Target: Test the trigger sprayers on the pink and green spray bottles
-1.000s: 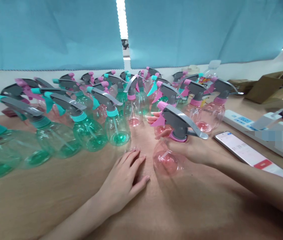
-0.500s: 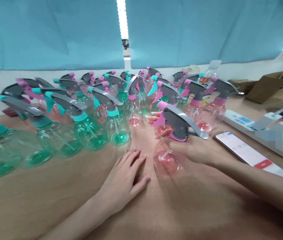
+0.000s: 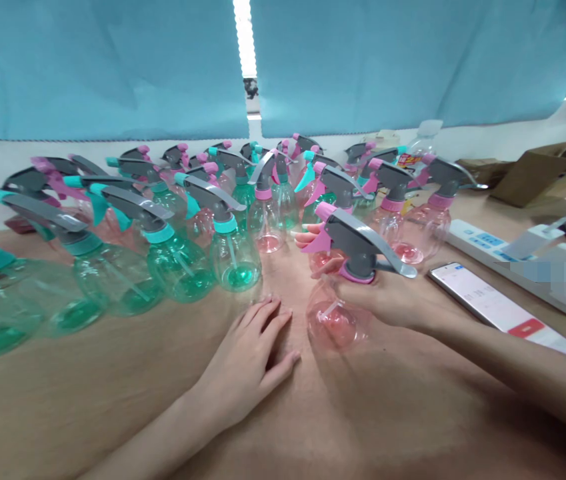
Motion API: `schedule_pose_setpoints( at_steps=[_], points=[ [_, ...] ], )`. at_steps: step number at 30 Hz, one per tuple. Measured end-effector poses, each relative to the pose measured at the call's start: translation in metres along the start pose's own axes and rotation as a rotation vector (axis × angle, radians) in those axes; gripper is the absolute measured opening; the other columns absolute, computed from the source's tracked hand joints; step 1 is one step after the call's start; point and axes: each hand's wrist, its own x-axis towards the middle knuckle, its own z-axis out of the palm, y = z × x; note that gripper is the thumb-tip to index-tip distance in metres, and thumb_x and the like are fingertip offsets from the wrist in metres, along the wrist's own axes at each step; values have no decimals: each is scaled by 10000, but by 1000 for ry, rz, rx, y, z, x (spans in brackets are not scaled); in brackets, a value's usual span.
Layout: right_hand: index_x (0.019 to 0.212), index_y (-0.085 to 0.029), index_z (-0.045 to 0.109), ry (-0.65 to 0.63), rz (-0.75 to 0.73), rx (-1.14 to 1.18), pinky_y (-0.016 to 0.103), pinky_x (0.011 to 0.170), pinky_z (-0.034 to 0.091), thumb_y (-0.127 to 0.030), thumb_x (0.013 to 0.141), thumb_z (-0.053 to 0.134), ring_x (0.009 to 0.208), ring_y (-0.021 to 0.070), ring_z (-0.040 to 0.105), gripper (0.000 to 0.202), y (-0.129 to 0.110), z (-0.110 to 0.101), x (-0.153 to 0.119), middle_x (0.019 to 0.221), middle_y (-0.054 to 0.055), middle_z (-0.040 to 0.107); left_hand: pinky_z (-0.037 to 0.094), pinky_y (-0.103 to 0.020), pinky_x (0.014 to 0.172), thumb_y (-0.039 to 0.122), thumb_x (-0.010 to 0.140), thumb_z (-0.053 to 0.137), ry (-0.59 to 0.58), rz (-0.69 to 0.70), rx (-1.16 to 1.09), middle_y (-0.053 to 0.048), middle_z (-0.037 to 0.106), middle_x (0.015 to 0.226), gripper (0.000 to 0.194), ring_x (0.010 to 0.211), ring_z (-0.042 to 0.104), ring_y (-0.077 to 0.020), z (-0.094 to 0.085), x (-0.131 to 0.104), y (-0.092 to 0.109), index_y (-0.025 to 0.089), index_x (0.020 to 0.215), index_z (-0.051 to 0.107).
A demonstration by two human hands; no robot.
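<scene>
My left hand lies flat on the wooden table, fingers spread a little and holding nothing. To its right stands a clear pink spray bottle with a grey and pink trigger head. My right hand reaches around the far side of this bottle, its fingers wrapped about the neck and partly hidden behind it. A green spray bottle with a turquoise collar stands just beyond my left fingertips. Another pink bottle is upright behind it.
Several green and pink spray bottles fill the left and back of the table. On the right lie a phone and a white power strip with plugs. Behind them sits an open cardboard box. A blue curtain hangs at the back.
</scene>
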Motion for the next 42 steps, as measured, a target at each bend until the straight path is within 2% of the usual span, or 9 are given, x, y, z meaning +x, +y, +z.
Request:
schedule_pose_setpoints(
  at_steps=[6, 12, 18, 22, 25, 28, 31, 36, 42],
  points=[
    [919, -274, 643, -16, 4, 10, 378, 636, 539, -211, 653, 490, 705, 240, 636, 313, -7, 0, 1, 640, -3, 596, 382, -512, 1048, 397, 951, 504, 16, 3, -10, -152, 494, 1399, 434, 1315, 416, -324, 0, 0, 0, 164, 1317, 509],
    [1063, -286, 629, -45, -12, 64, 355, 689, 555, -165, 627, 485, 746, 228, 668, 474, -7, -1, 1, 639, -26, 634, 382, -511, 1051, 400, 952, 504, 9, 1, -5, -162, 489, 1400, 441, 1315, 416, -326, 0, 0, 0, 146, 1313, 514],
    [986, -268, 632, -22, 10, 78, 352, 687, 566, -165, 611, 493, 846, 242, 692, 413, -5, -2, 0, 889, 12, 713, 379, -512, 1052, 405, 952, 504, 18, 2, 10, -154, 487, 1406, 444, 1321, 411, -324, 1, -1, -2, 168, 1327, 498],
    [936, -305, 650, 56, -20, -66, 320, 581, 537, -177, 676, 564, 699, 209, 666, 303, 2, -6, -6, 793, -24, 706, 373, -516, 1052, 403, 953, 504, 32, 7, -7, -145, 484, 1411, 435, 1317, 414, -329, 2, -1, -2, 182, 1327, 500],
    [906, -329, 667, 115, -8, -196, 287, 443, 445, -236, 708, 624, 518, 161, 580, 223, 9, -9, -10, 685, -43, 674, 380, -513, 1050, 409, 952, 503, 36, 10, 0, -139, 491, 1404, 434, 1311, 422, -324, 3, -1, -2, 189, 1326, 499],
    [890, -341, 683, 117, 49, -267, 283, 390, 382, -285, 709, 631, 477, 162, 552, 197, 10, -9, -10, 675, -43, 666, 382, -502, 1054, 406, 952, 505, 32, 10, 6, -141, 495, 1397, 436, 1313, 421, -316, 3, -1, -2, 182, 1326, 499],
    [920, -334, 686, 67, 75, -217, 310, 440, 452, -262, 690, 608, 566, 195, 614, 253, 3, -9, -6, 763, -32, 693, 376, -507, 1057, 403, 955, 499, 24, 14, 14, -155, 490, 1400, 442, 1318, 412, -318, 2, -1, -3, 159, 1323, 499],
    [1096, -336, 640, -24, -47, 22, 345, 718, 566, -161, 672, 535, 887, 244, 675, 471, -11, -7, -1, 786, -18, 699, 367, -505, 1064, 407, 960, 493, 7, 6, 22, -168, 482, 1406, 458, 1327, 401, -318, 2, 0, -2, 138, 1331, 499],
    [825, -274, 620, -39, -4, -86, 387, 699, 547, -192, 706, 523, 790, 263, 668, 175, -10, -6, -1, 718, 9, 634, 367, -499, 1062, 398, 960, 496, 12, 3, 30, -167, 490, 1397, 442, 1318, 409, -316, 2, 0, -1, 137, 1315, 512]
  ],
)
